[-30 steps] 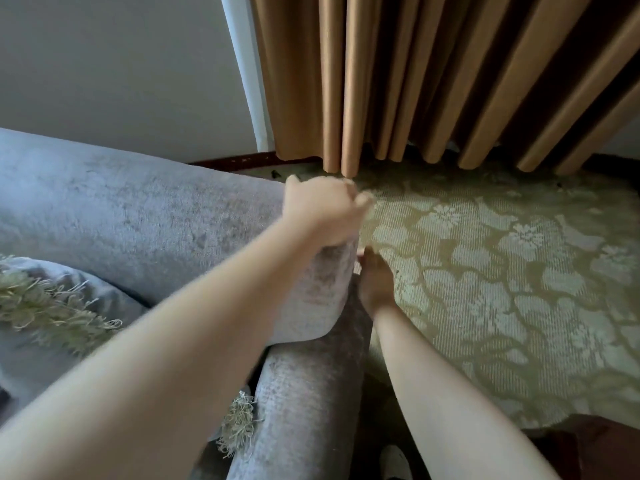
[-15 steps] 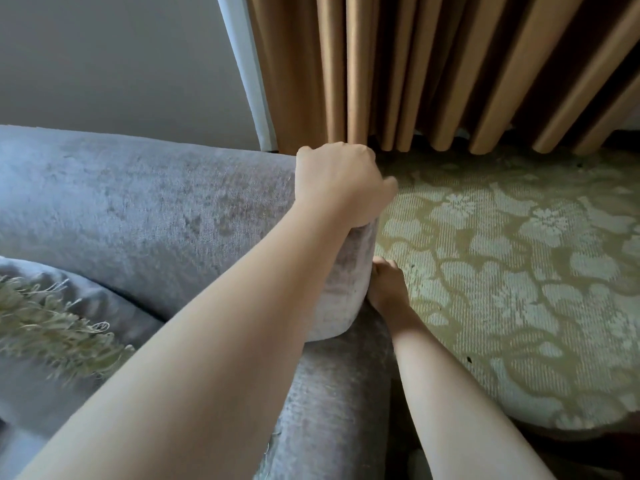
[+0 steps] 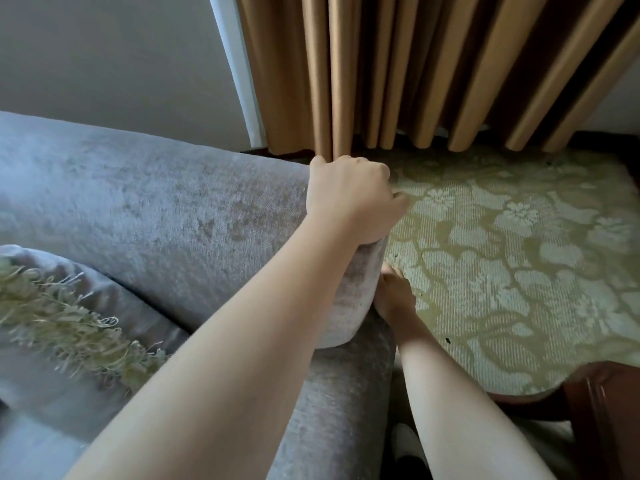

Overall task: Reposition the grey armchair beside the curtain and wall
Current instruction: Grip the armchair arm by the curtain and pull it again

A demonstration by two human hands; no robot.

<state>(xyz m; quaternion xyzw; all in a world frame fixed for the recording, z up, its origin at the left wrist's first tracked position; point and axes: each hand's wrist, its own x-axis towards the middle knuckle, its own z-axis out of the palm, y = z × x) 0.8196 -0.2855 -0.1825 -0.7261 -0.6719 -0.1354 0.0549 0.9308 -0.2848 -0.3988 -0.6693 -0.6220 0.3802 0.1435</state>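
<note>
Our left hand (image 3: pixel 349 199) curled over armchair (image 3: pixel 156 209) back corner; right hand (image 3: pixel 394 299) low against side, fingers hidden, cannot tell grip. We judge it heavy, plush slippery; take firm frame edges.

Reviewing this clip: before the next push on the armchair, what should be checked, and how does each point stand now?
1. Left hand grip on the rolled top end of the grey armchair: curled over it, ok.
2. Right hand hold low on the armchair's side: contact hidden, cannot tell.
3. Room toward the curtain: folds hang just past the left hand, cannot tell.
4. Gap to the floral seat: narrow, right hand sits in it, not ok.
5. Armchair's feet: out of view, cannot tell.
</note>
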